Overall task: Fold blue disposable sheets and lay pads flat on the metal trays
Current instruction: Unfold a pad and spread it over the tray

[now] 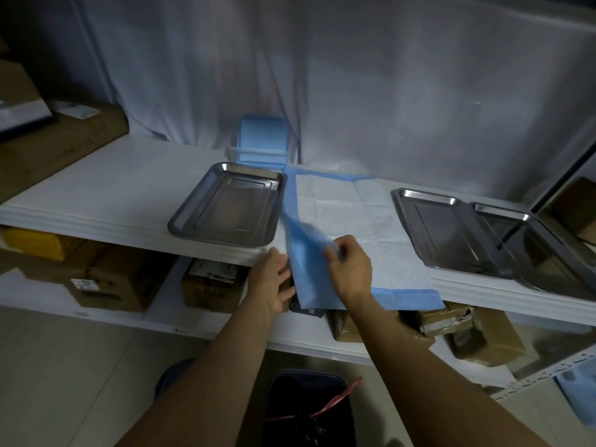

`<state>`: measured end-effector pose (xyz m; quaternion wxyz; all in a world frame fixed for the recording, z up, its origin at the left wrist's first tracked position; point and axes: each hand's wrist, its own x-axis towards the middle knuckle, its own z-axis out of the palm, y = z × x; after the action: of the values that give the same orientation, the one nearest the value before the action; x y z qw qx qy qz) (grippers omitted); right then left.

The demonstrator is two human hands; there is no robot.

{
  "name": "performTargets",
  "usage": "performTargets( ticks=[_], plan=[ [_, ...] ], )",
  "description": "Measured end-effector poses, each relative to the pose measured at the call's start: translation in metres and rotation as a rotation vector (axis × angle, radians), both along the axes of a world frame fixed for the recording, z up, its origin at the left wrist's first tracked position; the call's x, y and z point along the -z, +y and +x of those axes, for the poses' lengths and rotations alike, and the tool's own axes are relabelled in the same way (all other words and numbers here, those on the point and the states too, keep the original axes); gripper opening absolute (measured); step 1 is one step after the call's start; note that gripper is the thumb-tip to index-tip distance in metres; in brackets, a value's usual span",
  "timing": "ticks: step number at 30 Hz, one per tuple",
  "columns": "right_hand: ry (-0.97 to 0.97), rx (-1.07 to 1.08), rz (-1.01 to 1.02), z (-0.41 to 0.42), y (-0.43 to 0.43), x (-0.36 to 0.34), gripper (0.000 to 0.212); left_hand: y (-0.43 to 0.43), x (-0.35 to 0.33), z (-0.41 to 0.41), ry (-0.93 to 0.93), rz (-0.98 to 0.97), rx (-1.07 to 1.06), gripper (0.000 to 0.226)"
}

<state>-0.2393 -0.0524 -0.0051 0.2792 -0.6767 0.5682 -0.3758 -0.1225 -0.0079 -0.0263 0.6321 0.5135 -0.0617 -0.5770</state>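
Pad (354, 227), white with a blue border, lies spread on the shelf (113, 195) between the left tray (196, 192) and two overlapping right trays (429, 194); right hand (350, 266) fingers pinch its lifted left flap; left hand (274, 282) fingers, loosely straight, touch its hanging edge; rear bin (235, 153) holds blue sheets (263, 137).

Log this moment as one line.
phase: folding | right hand: pinches raised left edge of pad | left hand: at its near-left corner, grip unclear | trays: three, bare
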Motion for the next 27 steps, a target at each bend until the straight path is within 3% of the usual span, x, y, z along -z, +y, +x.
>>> performTargets(
  ticks=[3,6,8,10,12,14,18,21,23,25,27],
  plan=[
    [-0.429,0.127,0.214,-0.006,-0.007,-0.012,0.014,-0.001,0.013,-0.008,-0.289,0.097,-0.088,0.012],
    [-0.475,0.110,0.276,-0.010,-0.011,-0.013,0.012,-0.004,0.015,-0.025,-0.470,0.143,0.032,0.061],
    [-0.450,0.075,0.277,-0.011,-0.011,-0.010,0.014,-0.007,0.016,-0.033,-0.706,0.254,0.096,0.083],
    [-0.426,0.059,0.281,-0.010,-0.009,-0.008,0.015,-0.010,0.017,-0.036,-0.930,0.353,0.115,0.072],
    [-0.425,0.073,0.272,-0.011,-0.009,-0.009,0.016,-0.011,0.015,-0.028,-1.018,0.420,0.117,0.040],
    [-0.403,0.078,0.224,-0.013,-0.010,-0.011,0.019,-0.013,0.013,-0.015,-0.896,0.404,0.083,0.026],
    [-0.057,-0.051,0.067,-0.010,-0.003,-0.011,0.012,-0.009,0.020,0.002,-0.296,0.314,-0.027,0.025],
    [0.368,-0.232,0.017,-0.003,0.003,-0.004,0.018,-0.005,0.031,0.009,-0.169,0.279,-0.052,0.024],
    [0.586,-0.318,0.021,0.000,0.007,-0.001,0.034,-0.002,0.028,0.010,-0.117,0.235,-0.076,0.041],
    [0.571,-0.327,0.068,-0.001,0.010,-0.001,0.041,0.000,0.022,0.010,-0.086,0.210,-0.040,0.056],
    [0.575,-0.308,0.032,-0.003,0.012,-0.001,0.040,0.001,0.015,0.010,-0.096,0.200,0.066,0.055]
  ],
)
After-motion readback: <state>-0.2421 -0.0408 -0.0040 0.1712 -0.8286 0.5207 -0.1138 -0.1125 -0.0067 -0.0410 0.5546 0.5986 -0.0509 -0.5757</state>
